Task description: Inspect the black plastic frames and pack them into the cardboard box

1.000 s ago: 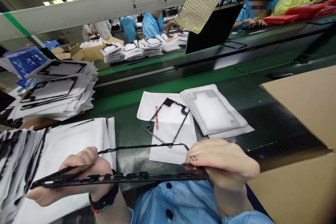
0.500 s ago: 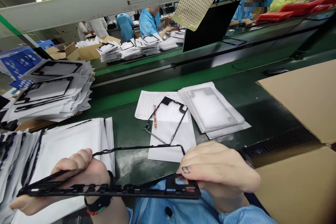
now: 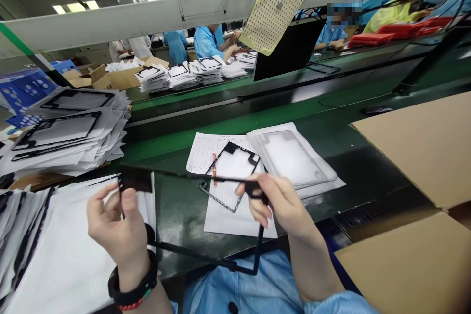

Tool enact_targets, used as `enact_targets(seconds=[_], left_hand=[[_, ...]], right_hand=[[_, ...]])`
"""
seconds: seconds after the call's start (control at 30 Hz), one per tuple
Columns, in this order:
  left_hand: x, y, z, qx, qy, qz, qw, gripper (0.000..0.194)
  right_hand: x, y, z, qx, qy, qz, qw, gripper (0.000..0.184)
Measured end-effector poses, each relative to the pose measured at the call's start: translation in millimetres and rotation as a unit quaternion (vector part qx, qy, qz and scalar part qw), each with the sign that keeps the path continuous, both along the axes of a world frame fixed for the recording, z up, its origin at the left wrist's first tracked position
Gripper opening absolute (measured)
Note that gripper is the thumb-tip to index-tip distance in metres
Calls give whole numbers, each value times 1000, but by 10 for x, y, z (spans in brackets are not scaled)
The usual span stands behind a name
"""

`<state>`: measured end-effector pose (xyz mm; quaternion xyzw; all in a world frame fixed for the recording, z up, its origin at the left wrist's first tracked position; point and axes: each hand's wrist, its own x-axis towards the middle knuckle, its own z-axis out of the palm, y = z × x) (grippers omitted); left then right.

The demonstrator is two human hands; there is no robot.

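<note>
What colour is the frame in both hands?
Black; the held frame shows best in the head view.

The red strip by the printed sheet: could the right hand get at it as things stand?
Probably not: the right hand is holding the raised black frame, which crosses in front of the red strip in this view.
</note>
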<state>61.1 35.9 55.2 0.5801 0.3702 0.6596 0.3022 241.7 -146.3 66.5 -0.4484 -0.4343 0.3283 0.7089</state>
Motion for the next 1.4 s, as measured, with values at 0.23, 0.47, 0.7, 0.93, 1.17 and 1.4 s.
enact_targets(seconds=[0.23, 0.47, 0.7, 0.93, 1.17, 1.4], left_hand=[[29, -227, -239, -127, -21, -86, 988, 82], [-89, -324, -251, -340, -70, -289, 892, 50], [4, -104, 193, -465, -161, -327, 806, 28], [162, -93, 233, -600, -356, -394, 598, 39], [-24, -206, 147, -611, -523, -417, 424, 35], [50, -227, 169, -614, -543, -390, 419, 33]], right_hand=[[59, 15, -90, 12, 126, 22, 992, 34], [40, -78, 44, 6, 227, 147, 963, 28], [-97, -121, 118, 15, 247, 250, 936, 25], [-321, -174, 302, 16, 325, 213, 921, 31], [-293, -155, 333, 56, 350, 193, 915, 23], [-319, -211, 338, 51, 314, 190, 929, 25]])
